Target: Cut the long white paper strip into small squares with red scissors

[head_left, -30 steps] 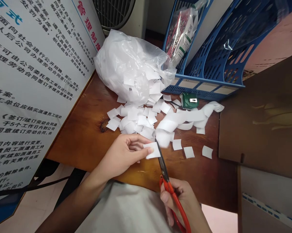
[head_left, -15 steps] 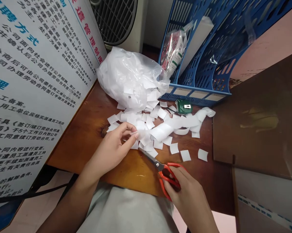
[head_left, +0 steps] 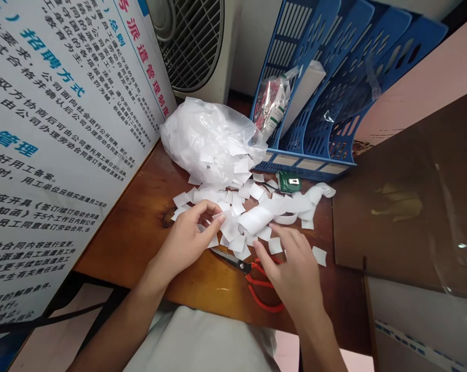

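Paper bits [head_left: 237, 244] on the bench [head_left: 202, 281] seem to be reached for. The left hand [head_left: 184, 240] is curled narrow, its hold not clear; the right hand [head_left: 295, 263] is spread wide by the scissors [head_left: 244, 266]. A soft pinch seems to be needed.

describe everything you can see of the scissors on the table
The scissors have dark, metallic blades, a round pivot and red looped handles. They lie on the brown wooden table near its front edge, blades seemingly nearly closed, pointing left, beside loose paper squares. The right hand partly covers the handles; whether it touches them is unclear.
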Demonstrator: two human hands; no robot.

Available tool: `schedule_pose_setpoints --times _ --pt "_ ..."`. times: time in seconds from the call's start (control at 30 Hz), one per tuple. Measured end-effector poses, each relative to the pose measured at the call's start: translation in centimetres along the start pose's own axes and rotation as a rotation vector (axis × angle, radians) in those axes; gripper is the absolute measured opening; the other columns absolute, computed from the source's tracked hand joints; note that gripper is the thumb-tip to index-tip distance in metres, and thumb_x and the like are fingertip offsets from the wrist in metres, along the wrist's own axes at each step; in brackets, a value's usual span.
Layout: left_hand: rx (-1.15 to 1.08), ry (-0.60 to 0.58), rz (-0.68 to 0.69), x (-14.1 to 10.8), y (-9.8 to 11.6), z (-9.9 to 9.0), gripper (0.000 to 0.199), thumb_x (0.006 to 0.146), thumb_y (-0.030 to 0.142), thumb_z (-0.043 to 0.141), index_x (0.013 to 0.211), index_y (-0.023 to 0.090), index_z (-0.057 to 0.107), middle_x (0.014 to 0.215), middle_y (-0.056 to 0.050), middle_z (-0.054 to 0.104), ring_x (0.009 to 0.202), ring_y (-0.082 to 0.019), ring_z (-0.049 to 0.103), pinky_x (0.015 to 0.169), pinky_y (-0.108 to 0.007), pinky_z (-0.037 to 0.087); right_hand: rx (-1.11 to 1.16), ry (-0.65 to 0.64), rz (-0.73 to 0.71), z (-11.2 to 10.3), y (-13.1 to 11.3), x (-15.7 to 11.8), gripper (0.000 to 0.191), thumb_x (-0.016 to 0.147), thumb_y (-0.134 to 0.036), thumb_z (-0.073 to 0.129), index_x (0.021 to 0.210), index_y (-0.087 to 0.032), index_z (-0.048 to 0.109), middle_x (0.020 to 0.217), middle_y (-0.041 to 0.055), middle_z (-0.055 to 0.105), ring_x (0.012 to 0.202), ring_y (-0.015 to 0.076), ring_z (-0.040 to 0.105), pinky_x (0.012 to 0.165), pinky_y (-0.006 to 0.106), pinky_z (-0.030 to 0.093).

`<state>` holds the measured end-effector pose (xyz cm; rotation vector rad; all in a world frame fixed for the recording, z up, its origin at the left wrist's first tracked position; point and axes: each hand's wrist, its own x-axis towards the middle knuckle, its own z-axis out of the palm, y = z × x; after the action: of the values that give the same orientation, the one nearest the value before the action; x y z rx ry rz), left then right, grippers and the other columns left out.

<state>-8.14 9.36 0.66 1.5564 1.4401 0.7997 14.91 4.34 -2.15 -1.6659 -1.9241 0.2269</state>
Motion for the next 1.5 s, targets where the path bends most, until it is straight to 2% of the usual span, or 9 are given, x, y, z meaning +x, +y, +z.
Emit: schedule_pose_setpoints --times 0.23,0.47,0.63,0.83,1.0,1.07,1.23,1.37,1.5 --pt "-0.081 -0.076 -0.016 -0.2 0.2 0.5 0.027 0.101 0.046 0.056 0.104 0.020 0.063 0.095 -0.002 0.069 0.088 -0.017 0.065 0.075 -0.024 0.049 0.130 0.000 0.006 2.7 -0.2 2.9 0.024 0.084 -0.024 0.071 0.105 -0.017 0.062 0.091 0.0056 0.062 0.091 0.0249 0.055 0.085 0.038 0.044" --pt "0.055 0.117 0.148 0.2 0.1 0.7 0.016 0.100 0.033 0.058 0.101 0.019 0.064 0.124 -0.007 0.067 0.116 -0.021 0.062 0.095 -0.030 0.049 0.353 -0.039 0.094 0.5 -0.1 3.1 0.015 0.085 -0.017 0.062 0.079 -0.019 0.050 0.086 0.0025 0.054 0.086 0.0195 0.050 0.081 0.033 0.041" --pt "0.026 0.163 0.176 0.3 1.0 0.7 0.012 0.098 0.029 0.062 0.101 0.019 0.069 0.103 -0.003 0.070 0.097 -0.016 0.064 0.089 -0.027 0.048 0.576 -0.165 0.197 -1.1 0.6 2.8 0.014 0.088 -0.015 0.056 0.085 -0.021 0.044 0.082 -0.0010 0.051 0.075 0.0140 0.050 0.070 0.027 0.042" --pt "-0.291 -0.213 0.088 -0.4 1.8 0.3 0.011 0.096 0.030 0.067 0.094 0.020 0.070 0.091 -0.002 0.066 0.085 -0.014 0.062 0.080 -0.024 0.049 0.702 -0.291 0.250 -2.6 0.3 2.3 0.021 0.086 -0.010 0.053 0.104 -0.021 0.053 0.093 0.0027 0.057 0.085 0.0159 0.059 0.061 0.024 0.037" --pt "-0.306 -0.453 0.084 -0.8 1.9 1.0 0.010 0.091 0.030 0.072 0.089 0.021 0.075 0.137 -0.006 0.054 0.123 -0.021 0.056 0.102 -0.029 0.045 0.678 -0.507 0.208 -3.6 -0.5 1.5 0.043 0.086 -0.005 0.049 0.123 -0.027 0.052 0.094 0.0003 0.069 0.091 0.0186 0.065 0.063 0.024 0.038" --pt "-0.349 -0.526 0.016 -0.9 1.8 1.7 0.013 0.092 0.033 0.071 0.093 0.020 0.076 0.135 -0.007 0.059 0.116 -0.021 0.060 0.095 -0.029 0.048 0.639 -0.535 0.169 -3.9 -0.5 1.3 0.042 0.086 -0.004 0.047 0.118 -0.028 0.055 0.088 -0.0027 0.069 0.088 0.0178 0.063 0.067 0.025 0.039" --pt "-0.341 -0.442 -0.022 -1.2 1.7 3.3 0.018 0.094 0.035 0.069 0.096 0.019 0.077 0.098 -0.004 0.070 0.091 -0.016 0.061 0.076 -0.026 0.046 0.587 -0.418 0.116 -3.8 -0.4 1.3 0.026 0.088 -0.009 0.056 0.105 -0.027 0.064 0.104 -0.0020 0.066 0.094 0.0182 0.060 0.080 0.029 0.042" --pt "-0.404 -0.356 -0.048 -1.5 1.4 3.9 0.017 0.094 0.036 0.070 0.102 0.021 0.070 0.105 -0.003 0.067 0.099 -0.016 0.061 0.081 -0.025 0.047 0.636 -0.384 0.192 -3.1 -0.6 1.1 0.012 0.095 -0.027 0.065 0.106 -0.029 0.066 0.105 -0.0013 0.068 0.096 0.0193 0.060 0.084 0.031 0.044" --pt "-0.557 -0.376 -0.196 -1.6 0.7 3.9 0.049 0.086 0.037 0.080 0.128 0.024 0.056 0.116 -0.004 0.061 0.102 -0.015 0.060 0.088 -0.027 0.051 0.754 -0.371 0.197 -2.6 -0.1 0.7 0.021 0.096 -0.026 0.065 0.114 -0.036 0.068 0.114 -0.0023 0.068 0.105 0.0202 0.060 0.089 0.034 0.047"
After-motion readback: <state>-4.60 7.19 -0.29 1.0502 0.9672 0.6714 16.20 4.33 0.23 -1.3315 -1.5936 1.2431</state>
